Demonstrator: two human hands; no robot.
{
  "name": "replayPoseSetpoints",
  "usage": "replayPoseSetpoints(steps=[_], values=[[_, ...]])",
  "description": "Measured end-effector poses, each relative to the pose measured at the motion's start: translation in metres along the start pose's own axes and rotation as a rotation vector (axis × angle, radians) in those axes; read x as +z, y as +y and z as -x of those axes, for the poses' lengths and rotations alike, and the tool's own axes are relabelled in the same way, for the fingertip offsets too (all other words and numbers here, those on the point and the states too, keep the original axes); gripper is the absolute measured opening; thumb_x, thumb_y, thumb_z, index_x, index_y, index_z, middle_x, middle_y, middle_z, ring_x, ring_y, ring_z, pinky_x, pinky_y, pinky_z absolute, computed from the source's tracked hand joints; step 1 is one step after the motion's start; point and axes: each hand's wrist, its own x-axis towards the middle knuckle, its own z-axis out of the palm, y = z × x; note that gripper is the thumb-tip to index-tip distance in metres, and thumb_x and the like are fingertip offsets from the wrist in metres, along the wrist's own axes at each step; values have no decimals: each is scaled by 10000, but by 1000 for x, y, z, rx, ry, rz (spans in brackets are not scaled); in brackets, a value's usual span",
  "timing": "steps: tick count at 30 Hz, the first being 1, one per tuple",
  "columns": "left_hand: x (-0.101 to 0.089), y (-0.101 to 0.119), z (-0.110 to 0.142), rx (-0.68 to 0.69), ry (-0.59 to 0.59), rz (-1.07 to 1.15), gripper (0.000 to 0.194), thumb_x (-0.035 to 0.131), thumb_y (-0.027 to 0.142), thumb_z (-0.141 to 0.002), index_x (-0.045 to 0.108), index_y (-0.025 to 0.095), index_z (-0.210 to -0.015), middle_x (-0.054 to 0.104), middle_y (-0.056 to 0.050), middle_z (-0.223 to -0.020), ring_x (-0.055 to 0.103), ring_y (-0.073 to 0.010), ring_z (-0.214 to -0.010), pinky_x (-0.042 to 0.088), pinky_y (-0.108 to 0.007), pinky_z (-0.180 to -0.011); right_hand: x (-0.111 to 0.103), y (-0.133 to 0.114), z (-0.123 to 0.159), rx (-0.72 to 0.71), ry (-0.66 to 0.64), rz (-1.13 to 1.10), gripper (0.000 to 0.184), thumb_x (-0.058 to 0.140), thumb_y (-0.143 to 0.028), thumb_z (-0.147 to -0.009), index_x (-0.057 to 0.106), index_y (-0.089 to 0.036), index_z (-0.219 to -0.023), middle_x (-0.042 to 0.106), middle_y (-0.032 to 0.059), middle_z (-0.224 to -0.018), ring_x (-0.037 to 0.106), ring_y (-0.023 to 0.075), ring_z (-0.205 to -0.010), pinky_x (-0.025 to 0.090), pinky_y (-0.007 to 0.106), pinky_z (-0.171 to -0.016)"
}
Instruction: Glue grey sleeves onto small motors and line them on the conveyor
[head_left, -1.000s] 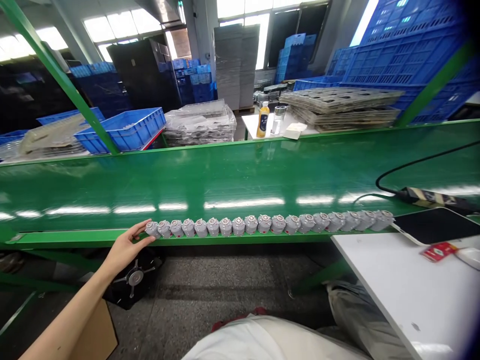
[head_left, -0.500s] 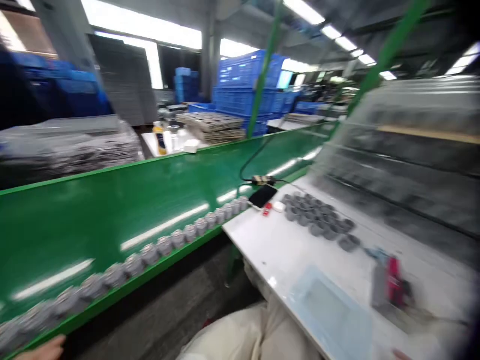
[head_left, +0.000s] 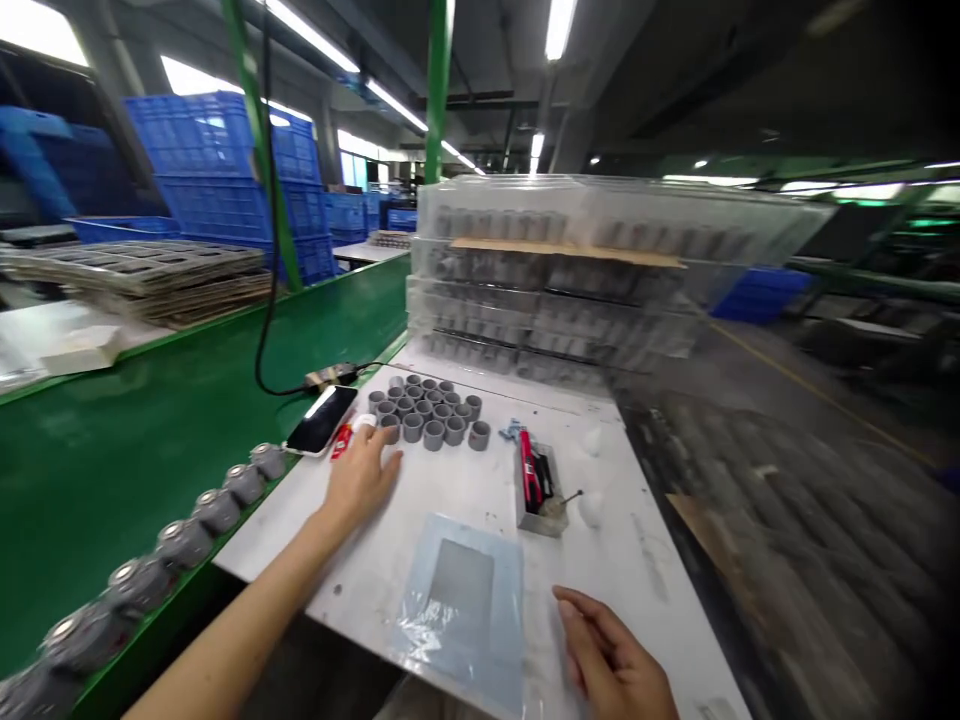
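Observation:
My left hand reaches over the white table, fingers apart, its fingertips at the near-left edge of a group of short grey cylinders with open tops. No object shows in its grasp. Beside it lie a small red-and-white item and a phone. At the table's near side is my right hand, loosely curled with nothing visible in it. Between the hands, a pale blue sheet under clear plastic lies flat. Farther off, a small grey tray holds a red-and-black tool.
Capped grey cylinders line the green conveyor at left. Stacked clear trays of parts stand behind the table. A black cable hangs down to a connector. Blue crates rise beyond.
The view has swung right, bringing the table to the centre. My left hand has moved from the conveyor's edge to the open grey cylinders. More of my right hand now shows.

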Motion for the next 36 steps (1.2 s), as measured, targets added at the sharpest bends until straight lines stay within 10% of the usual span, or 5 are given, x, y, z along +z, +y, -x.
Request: replayPoseSetpoints(steps=[7, 11, 19, 30, 36], values=[[-4, -22, -18, 95, 33, -35, 231, 707, 401, -985, 750, 174, -970, 627, -190, -1502, 574, -428, -1418, 498, -599, -1156, -25, -14, -20, -122, 200, 72, 613, 702, -736, -908, 823, -158, -1070, 637, 20, -635, 608, 202, -578, 517, 302, -537], [-8, -17, 32, 109, -70, 82, 453, 664, 721, -928, 715, 275, -867, 767, -68, -1351, 749, -310, -1005, 606, -366, -695, -41, -9, -64, -170, 298, 112, 650, 755, -636, -868, 710, -187, -1335, 777, 156, -1218, 728, 316, -1133, 603, 417, -920], [8, -5, 113, -142, -372, 646, 539, 776, 622, -912, 718, 315, -1351, 816, -56, -1198, 786, -224, -919, 666, -288, -804, -29, -7, -137, -250, 167, 47, 541, 848, -446, -758, 725, -189, -1217, 805, 157, -1274, 769, 299, -1145, 603, 449, -1017], [-4, 9, 126, -286, -528, 821, 476, 876, 461, -893, 757, 308, -1328, 827, -43, -1116, 791, -193, -887, 637, -211, -714, -9, -19, 16, -367, 347, -108, 429, 896, -346, -910, 801, -289, -1324, 842, 66, -1066, 779, 233, -815, 671, 381, -748], [-9, -3, 125, 146, -588, 717, 351, 810, 237, -962, 769, 375, -1282, 785, -43, -1323, 751, -221, -1224, 637, -223, -929, 32, 4, 56, -300, 428, -359, 202, 842, -463, -961, 842, -264, -996, 803, 47, -985, 752, 226, -943, 620, 322, -814]])
